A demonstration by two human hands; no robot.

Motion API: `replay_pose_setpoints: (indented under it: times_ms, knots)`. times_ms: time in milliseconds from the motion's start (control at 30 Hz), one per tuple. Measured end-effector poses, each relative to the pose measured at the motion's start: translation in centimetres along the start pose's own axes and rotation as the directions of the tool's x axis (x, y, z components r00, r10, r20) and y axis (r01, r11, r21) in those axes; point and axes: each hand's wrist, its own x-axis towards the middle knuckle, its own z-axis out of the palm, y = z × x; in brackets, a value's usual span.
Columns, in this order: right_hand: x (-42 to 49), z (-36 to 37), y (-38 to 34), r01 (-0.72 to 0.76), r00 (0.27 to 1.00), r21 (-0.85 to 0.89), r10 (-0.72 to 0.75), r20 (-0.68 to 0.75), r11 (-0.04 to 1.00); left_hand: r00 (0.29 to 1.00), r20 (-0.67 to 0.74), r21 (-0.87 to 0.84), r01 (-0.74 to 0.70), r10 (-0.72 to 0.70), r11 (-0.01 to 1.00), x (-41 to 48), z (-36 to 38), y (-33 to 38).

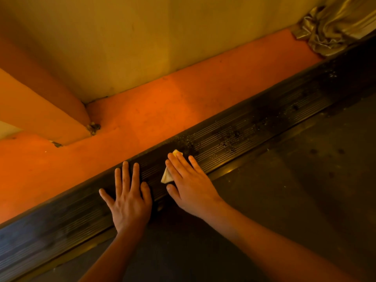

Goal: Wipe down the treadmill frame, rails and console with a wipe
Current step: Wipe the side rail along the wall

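Right hand: fingers extended flat, pressing a small folded pale yellow wipe onto the dark ribbed side rail of the treadmill; wipe corners show past the fingertips and beside the index finger.

Left hand: fingers spread open, palm down, empty, resting on the same rail just beside the right hand.

Rail: runs diagonally from lower left to upper right, grooved lengthwise, specked with droplets or grit beyond the wipe.

Dark grey treadmill belt: lies on the near side of the rail, under both forearms.

Orange floor: on the far side of the rail, meeting a yellowish wall.

Crumpled grey-olive cloth: upper right corner, against the wall.
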Motion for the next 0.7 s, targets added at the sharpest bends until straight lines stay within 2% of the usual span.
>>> replay_pose_setpoints:
  times_ms: [100,267,433,567,700]
  knots:
    - [-0.7,0.1,0.6,0.022,1.000,-0.010,-0.022,0.018,1.000,1.000,-0.001,-0.002,0.002,-0.002,1.000,0.1,0.0,0.3]
    - [3.9,-0.8,0.9,0.013,1.000,-0.112,-0.014,-0.012,0.994,1.000,0.000,-0.003,-0.007,0.007,1.000,0.0,0.1,0.3]
    - [1.2,-0.4,0.8,0.016,1.000,-0.048,-0.017,-0.017,0.999,1.000,0.016,-0.006,0.002,-0.002,1.000,0.0,-0.2,0.2]
    - [-2.7,0.1,1.6,0.018,0.999,-0.041,-0.017,0.040,0.999,1.000,0.005,-0.007,-0.005,0.005,1.000,0.0,-0.2,0.4]
    - [0.5,-0.6,1.2,0.012,1.000,-0.070,-0.012,0.003,0.997,1.000,0.005,-0.006,-0.002,0.002,1.000,0.0,-0.1,0.2]
